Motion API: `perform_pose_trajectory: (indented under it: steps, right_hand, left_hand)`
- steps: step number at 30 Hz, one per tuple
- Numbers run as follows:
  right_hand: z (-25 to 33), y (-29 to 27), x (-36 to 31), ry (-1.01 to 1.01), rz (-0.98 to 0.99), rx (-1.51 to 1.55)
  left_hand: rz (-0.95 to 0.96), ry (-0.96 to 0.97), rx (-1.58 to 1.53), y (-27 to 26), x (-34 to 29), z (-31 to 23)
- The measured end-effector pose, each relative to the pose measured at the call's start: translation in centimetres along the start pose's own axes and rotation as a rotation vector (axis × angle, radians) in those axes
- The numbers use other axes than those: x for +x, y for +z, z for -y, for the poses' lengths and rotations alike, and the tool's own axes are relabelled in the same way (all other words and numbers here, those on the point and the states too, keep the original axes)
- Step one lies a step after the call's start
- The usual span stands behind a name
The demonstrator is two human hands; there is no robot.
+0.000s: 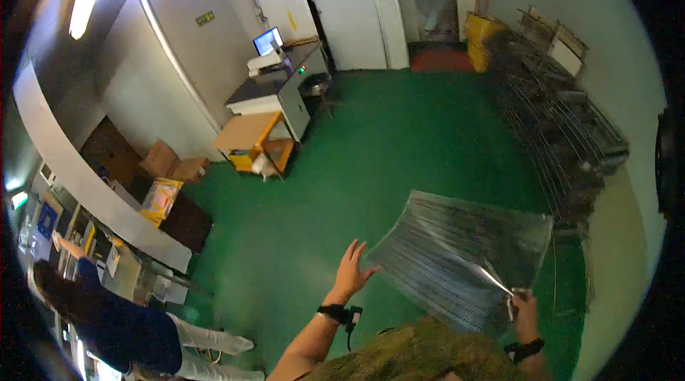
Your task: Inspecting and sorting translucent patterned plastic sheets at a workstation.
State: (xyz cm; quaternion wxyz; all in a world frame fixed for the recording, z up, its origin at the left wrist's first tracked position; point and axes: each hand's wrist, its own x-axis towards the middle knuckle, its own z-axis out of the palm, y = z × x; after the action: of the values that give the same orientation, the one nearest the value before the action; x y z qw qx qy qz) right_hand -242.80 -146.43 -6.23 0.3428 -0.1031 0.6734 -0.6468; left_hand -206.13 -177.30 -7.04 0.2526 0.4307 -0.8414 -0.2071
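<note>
A clear, see-through plastic sheet (pixel 457 252) with fine rows of marks spreads out in front of me, above the green floor. My right hand (pixel 526 310) is closed around the handles of what look like silver scissors (pixel 492 277), by the sheet's near right part. Their shiny blades point up and left across the sheet. Whether the right fingers also pinch the sheet, I cannot tell. My left hand (pixel 349 274) is beside the sheet's left corner, its fingers apart and nothing held in them. Dark bands circle both wrists.
Dark metal racks (pixel 549 117) line the right wall. On the left, a co-worker (pixel 107 310) in a dark top reaches toward a cluttered workbench (pixel 128 267). Farther off stand a yellow-edged cart (pixel 250 131) and a desk (pixel 253 88) with a lit monitor (pixel 268 41).
</note>
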Motion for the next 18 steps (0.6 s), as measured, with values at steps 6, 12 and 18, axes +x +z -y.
perform_pose_trajectory:
  steps: [6,12,18]
  right_hand:
    - [13.7,13.1,22.9,-0.308,0.42,-0.424]
    - [27.0,30.1,39.5,-0.485,1.081,-0.895]
    - [34.0,38.4,54.0,-0.736,1.169,-0.952]
  left_hand:
    - [-0.355,-0.099,0.183,-4.7,12.4,2.2]
    - [-0.201,0.066,0.312,-6.1,35.6,1.0]
    - [0.105,-0.229,-0.359,-4.2,55.1,6.7]
